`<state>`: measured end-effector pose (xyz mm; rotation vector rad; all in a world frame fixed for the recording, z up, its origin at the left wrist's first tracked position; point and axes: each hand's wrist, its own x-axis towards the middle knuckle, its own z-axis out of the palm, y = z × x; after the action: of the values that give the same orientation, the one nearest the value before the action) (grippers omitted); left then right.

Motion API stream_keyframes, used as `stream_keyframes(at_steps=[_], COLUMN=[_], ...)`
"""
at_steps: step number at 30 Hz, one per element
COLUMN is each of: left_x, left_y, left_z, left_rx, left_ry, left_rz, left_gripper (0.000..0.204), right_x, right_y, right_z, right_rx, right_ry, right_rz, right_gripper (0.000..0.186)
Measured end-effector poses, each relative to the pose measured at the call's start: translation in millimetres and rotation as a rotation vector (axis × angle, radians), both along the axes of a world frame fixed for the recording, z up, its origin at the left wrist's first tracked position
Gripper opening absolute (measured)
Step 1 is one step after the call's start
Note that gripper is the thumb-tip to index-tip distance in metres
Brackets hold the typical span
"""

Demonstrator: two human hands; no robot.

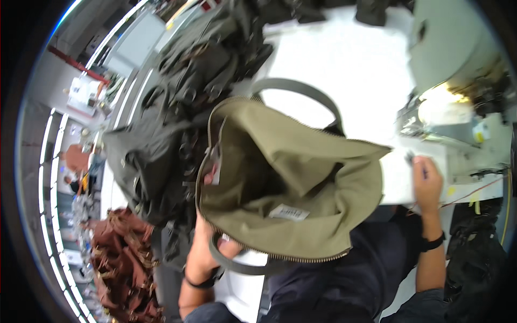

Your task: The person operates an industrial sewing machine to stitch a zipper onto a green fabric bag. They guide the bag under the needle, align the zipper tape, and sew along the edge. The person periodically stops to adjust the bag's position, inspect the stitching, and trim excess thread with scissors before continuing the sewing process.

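An olive canvas bag (301,156) with its zipped mouth spread wide faces up in front of me. Its pale lining carries a small white label (290,212), and a dark grey handle loop (304,92) stands at the far side. My left hand (218,245) is closed on the bag's near left side, by the near handle, with some fingers hidden behind the cloth. To the right of the bag, my right hand (429,183) is closed around a small dark tool (410,158), blurred, its kind unclear.
Dark grey bags (177,124) are heaped along the left. Reddish-brown bags (126,258) lie at the lower left. A sewing machine (447,107) with a bright lamp stands at the right of the white table (344,54). Dark cloth (474,253) hangs at the lower right.
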<state>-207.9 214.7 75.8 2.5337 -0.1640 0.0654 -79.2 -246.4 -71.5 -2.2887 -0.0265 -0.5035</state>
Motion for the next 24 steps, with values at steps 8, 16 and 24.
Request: stream_keyframes(at_steps=[8, 16, 24], left_x=[51, 153, 122], left_y=[-24, 8, -24], left_z=[103, 104, 96], left_rx=[0.428, 0.33, 0.087], left_ry=[0.053, 0.218, 0.252], left_rz=[-0.261, -0.595, 0.033], left_gripper=[0.09, 0.05, 0.052], right_x=[2, 0, 0], right_y=[10, 9, 1], right_z=[11, 12, 2], right_rx=[-0.004, -0.019, -0.037], right_ry=[-0.124, -0.22, -0.28], right_rz=[0.006, -0.006, -0.005], right_gripper=[0.01, 0.011, 0.012])
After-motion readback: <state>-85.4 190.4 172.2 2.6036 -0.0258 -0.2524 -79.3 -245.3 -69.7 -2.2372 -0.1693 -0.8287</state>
